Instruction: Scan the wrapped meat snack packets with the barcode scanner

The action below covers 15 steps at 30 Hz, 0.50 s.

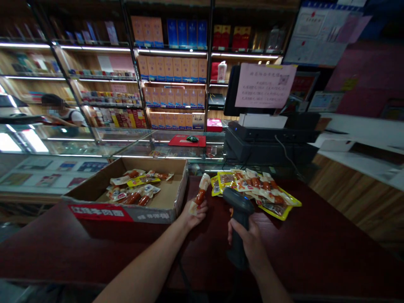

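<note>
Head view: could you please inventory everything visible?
Counter: one, maroon, foreground
Box: one, brown, counter's left
Packs: several, brown-yellow, in box
Snack pile: one, brown-yellow, counter's right
Held snack: one, brown-white, beside box
Scanner: one, grey, before pile
Machine: one, white, right
Monitor: one, black, behind pile
Notice: one, pink, on monitor
Mat: one, red, centre
Mouse: one, dark green, on mat
Boxed goods: many, orange, blue, red, shelves
Person: one, pale top, far left
Left hand: one, bare, around snack
Right hand: one, bare, around scanner

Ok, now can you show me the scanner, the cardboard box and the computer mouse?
Scanner [241, 211]: head view, on the neck where its head meets the handle.
Cardboard box [150, 215]: head view, on the grey part of its front wall.
Computer mouse [192, 139]: head view, on its top.
</note>
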{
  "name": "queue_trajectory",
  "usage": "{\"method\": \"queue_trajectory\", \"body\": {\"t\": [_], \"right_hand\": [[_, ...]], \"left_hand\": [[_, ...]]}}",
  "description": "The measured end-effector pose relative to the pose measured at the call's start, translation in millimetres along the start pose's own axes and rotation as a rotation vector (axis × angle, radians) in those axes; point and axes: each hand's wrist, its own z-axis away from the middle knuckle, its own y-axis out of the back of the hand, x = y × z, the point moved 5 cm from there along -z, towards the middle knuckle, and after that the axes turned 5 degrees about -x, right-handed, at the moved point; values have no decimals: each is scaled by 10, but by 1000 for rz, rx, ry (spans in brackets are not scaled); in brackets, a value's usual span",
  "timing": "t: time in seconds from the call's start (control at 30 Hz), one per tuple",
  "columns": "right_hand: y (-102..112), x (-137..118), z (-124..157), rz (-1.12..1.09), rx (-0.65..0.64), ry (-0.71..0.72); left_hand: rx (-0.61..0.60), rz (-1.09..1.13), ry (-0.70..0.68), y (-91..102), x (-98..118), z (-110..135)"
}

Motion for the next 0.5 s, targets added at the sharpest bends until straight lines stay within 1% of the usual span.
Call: {"method": "queue_trajectory", "body": {"t": [0.07,0.13,0.2,0.3,0.37,0.5], "right_hand": [[117,-56,-6,-8,28,13],[256,-115,-6,-4,65,36],[403,-164,-2,1,110,52],[614,-233,-4,-9,167,56],[747,-308,-17,-12,193,59],[1033,-530,-36,16,263,76]], "left_hand": [[49,-99,-82,-53,48,-84],[89,-242,-162,-163,101,-210],[147,-400,-213,-296,134,-384],[256,-601,-280,-507,145,-712],[317,-766,-305,-650,119,-948],[456,-1197,-291,-885,31,-1354]]}}
